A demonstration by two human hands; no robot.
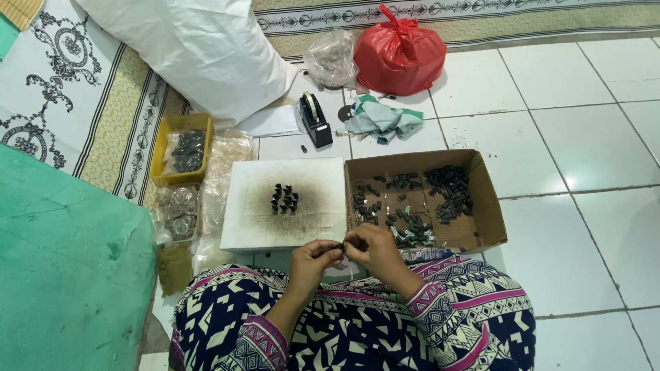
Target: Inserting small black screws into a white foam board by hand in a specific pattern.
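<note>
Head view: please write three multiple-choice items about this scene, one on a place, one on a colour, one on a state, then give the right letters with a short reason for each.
1. Where do the small dark standing parts rest?
A. on the white board
B. on the green cloth
C. inside the yellow tray

2. What colour is the tied plastic bag?
A. blue
B. red
C. black

3. How are the left hand and right hand?
A. far apart
B. flat on the floor
C. together on a small dark piece

Answers:
1 A: they stand on the white board.
2 B: it is plainly red.
3 C: the fingertips meet around the small dark piece.
</note>
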